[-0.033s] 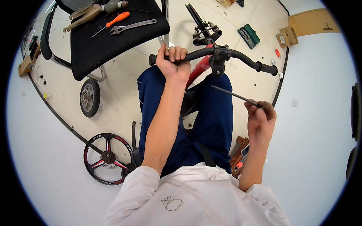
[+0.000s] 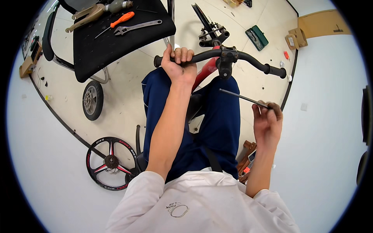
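Note:
My left hand (image 2: 179, 66) is closed round the left side of a black bicycle handlebar (image 2: 248, 57), just inboard of its end grip. The bar is clamped in a black stem (image 2: 225, 66) on a red bicycle frame (image 2: 206, 70), which stands between my knees. In my right hand (image 2: 268, 120), a long thin dark hex key (image 2: 239, 95) is pinched between the fingertips. Its free tip points left and away from me, above my right thigh, apart from the stem. The key's other end is hidden by my fingers.
On a black chair (image 2: 87, 60) at left lie an orange-handled screwdriver (image 2: 123, 19), an adjustable wrench (image 2: 138, 27) and a fork part (image 2: 89, 16). A small wheel (image 2: 93, 100) and spoked wheel (image 2: 111, 163) are nearby. A green toolbox (image 2: 257, 38) and cardboard boxes (image 2: 297, 38) sit at far right.
My right hand and the hex key have shifted very slightly, with the fingers turning a little. My left hand keeps its hold on the handlebar.

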A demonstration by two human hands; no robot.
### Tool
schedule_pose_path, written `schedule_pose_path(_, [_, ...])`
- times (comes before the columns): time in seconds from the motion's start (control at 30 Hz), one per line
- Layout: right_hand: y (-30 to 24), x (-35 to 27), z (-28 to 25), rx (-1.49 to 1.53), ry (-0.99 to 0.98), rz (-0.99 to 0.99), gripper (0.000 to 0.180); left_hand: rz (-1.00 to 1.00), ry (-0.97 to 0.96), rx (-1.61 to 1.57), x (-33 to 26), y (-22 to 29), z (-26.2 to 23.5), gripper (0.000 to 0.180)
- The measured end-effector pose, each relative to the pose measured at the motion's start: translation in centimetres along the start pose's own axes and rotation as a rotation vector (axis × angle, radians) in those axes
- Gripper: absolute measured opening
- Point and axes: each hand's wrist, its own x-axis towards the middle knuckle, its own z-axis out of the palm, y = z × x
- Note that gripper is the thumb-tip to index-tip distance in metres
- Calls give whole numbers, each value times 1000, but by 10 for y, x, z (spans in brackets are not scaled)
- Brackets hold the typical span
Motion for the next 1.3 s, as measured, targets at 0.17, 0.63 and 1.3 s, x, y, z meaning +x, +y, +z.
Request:
schedule_pose_path(0.17, [27, 27, 17, 560, -8, 157, 22, -26, -2, 38, -1, 2, 1, 37])
schedule_pose_path(0.63, [45, 35, 41, -1117, -522, 523, 28, -70, -16, 31, -5, 2, 4, 39])
schedule_pose_path(1.3, [33, 60, 39, -1218, -222, 84, 18, -79, -22, 28, -2, 4, -2, 35])
